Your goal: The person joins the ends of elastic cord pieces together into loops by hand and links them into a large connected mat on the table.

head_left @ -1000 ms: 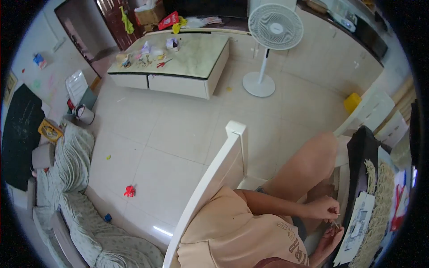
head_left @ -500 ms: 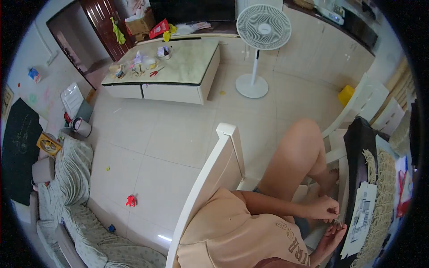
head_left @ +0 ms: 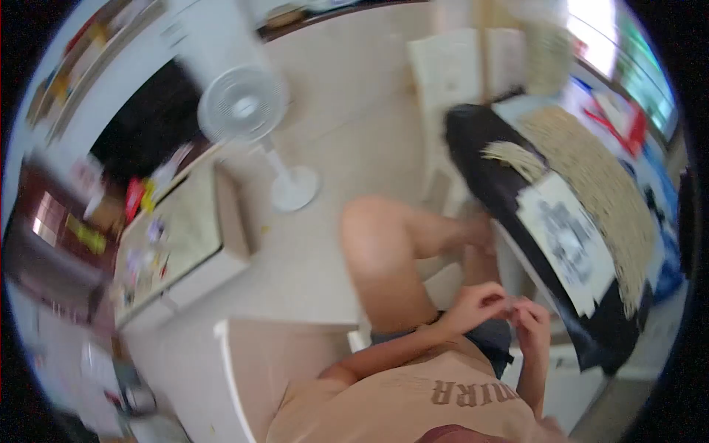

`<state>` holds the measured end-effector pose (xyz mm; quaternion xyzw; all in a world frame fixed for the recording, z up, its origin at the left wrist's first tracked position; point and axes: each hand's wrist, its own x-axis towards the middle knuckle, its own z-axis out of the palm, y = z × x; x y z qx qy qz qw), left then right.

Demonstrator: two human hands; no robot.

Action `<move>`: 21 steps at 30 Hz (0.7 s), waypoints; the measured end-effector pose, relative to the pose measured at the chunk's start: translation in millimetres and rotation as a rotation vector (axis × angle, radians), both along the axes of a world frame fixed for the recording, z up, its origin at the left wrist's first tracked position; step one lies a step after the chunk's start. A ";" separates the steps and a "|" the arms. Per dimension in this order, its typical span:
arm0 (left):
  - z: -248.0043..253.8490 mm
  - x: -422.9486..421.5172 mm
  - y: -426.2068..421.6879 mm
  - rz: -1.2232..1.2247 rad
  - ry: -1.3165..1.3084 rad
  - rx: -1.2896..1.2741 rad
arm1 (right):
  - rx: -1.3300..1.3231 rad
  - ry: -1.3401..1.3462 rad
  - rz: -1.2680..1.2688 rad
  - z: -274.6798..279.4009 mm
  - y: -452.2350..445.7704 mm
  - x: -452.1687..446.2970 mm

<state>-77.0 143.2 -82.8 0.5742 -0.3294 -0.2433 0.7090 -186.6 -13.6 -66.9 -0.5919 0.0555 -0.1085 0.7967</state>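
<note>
My left hand (head_left: 476, 306) and my right hand (head_left: 531, 322) meet in front of my lap, beside the table edge. The fingertips of both are pinched together, almost touching. Something small and pale seems to sit between them, too blurred to name. Close to my right hand, a white sheet with a dark printed picture (head_left: 567, 240) lies on the black table cover (head_left: 484, 159). Beige knotted cord work (head_left: 598, 181) spreads along the table behind the sheet, and a smaller fringed bundle (head_left: 515, 159) lies at its near side.
A white standing fan (head_left: 244, 109) stands ahead on the tiled floor. A low table (head_left: 196, 221) with small items on it is at the left. White chairs (head_left: 449, 77) stand beyond the table. Red and blue plastic bags (head_left: 634, 133) lie at the table's far side.
My view has swung to the right, so more of the table shows and the fan has shifted left. Both hands stay together, fingertips pinched.
</note>
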 end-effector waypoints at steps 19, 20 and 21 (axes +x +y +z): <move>0.4 23.2 1.9 0.055 0.189 0.128 | -0.018 0.006 0.103 8.9 3.0 -3.6; -0.4 25.8 -1.0 0.000 0.181 0.128 | -0.015 -0.004 0.078 6.4 5.7 -5.8; 1.6 29.7 -1.7 -0.038 0.176 0.138 | -0.002 -0.013 0.070 5.4 9.5 -5.6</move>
